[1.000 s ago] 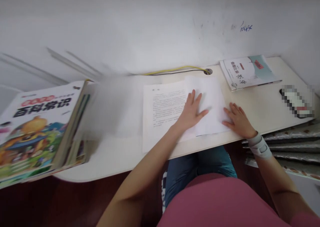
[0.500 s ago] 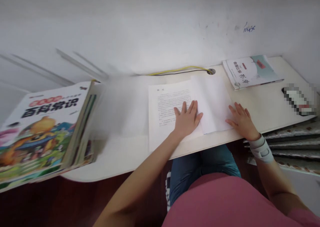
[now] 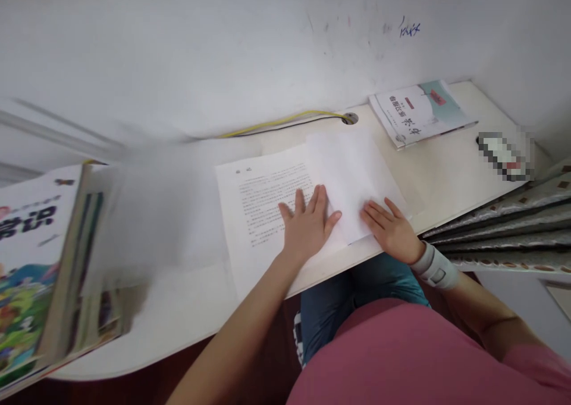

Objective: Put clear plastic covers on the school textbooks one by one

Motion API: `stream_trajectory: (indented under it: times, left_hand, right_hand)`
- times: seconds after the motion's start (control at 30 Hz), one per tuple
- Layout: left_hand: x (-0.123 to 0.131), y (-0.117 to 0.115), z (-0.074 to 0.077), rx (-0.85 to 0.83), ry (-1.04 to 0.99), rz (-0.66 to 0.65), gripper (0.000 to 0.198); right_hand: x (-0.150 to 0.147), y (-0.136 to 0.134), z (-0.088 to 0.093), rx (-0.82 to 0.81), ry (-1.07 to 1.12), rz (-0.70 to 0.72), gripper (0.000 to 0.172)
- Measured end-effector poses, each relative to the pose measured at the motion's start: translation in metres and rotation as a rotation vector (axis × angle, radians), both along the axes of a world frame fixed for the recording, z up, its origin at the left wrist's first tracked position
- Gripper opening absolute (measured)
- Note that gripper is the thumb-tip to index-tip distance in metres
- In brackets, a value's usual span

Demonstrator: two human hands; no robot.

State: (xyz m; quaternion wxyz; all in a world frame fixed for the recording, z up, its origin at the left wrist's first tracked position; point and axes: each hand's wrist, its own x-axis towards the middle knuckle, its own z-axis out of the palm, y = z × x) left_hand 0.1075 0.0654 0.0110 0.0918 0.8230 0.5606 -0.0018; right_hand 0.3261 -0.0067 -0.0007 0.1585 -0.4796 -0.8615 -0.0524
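Observation:
A page with printed text (image 3: 263, 206) lies flat on the white desk. Beside it on the right is a blank white sheet (image 3: 345, 167); whether the two are joined I cannot tell. My left hand (image 3: 307, 226) rests on the printed page along the line where both meet, fingers spread and its thumb over the blank side. Lying on the lower right part of the blank sheet is my right hand (image 3: 392, 232), its fingers stretched out. Neither hand grips anything, and a grey wrist band (image 3: 436, 267) wraps the right wrist.
A stack of books (image 3: 40, 256) stands at the left, the top one colourful. Toward the back right lies a booklet (image 3: 419, 112), with a blurred-out device (image 3: 504, 155) near it. A yellow cable (image 3: 285, 119) runs along the wall into a desk hole (image 3: 350, 118). Patterned folds (image 3: 504, 232) hang at right.
My right hand has slid left from the blank sheet's right edge onto its surface. My left hand stays on the printed page. The camera view has turned, shifting the desk leftward.

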Motion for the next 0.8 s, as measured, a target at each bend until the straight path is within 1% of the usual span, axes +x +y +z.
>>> stream_trajectory:
  times: [0.1, 0.27, 0.37, 0.53, 0.8]
  left_hand:
    - [-0.005, -0.003, 0.001, -0.002, 0.033, -0.001, 0.075]
    - [-0.006, -0.004, 0.004, -0.007, 0.055, -0.005, 0.073]
    - [-0.005, -0.004, 0.004, 0.005, 0.060, -0.007, 0.073]
    - [-0.004, -0.005, 0.003, 0.028, 0.077, -0.010, 0.071]
    - [-0.002, -0.005, 0.005, 0.031, 0.065, 0.003, 0.073]
  right_hand:
    - [-0.004, 0.001, -0.001, 0.006, -0.062, -0.018, 0.041]
    - [0.001, 0.001, 0.006, -0.017, -0.135, -0.064, 0.040]
    - [0.002, 0.001, 0.009, -0.016, -0.155, -0.093, 0.040]
    - [-0.001, -0.003, 0.007, 0.009, -0.143, -0.144, 0.037]
    - [0.002, -0.006, 0.008, 0.039, -0.114, -0.116, 0.038]
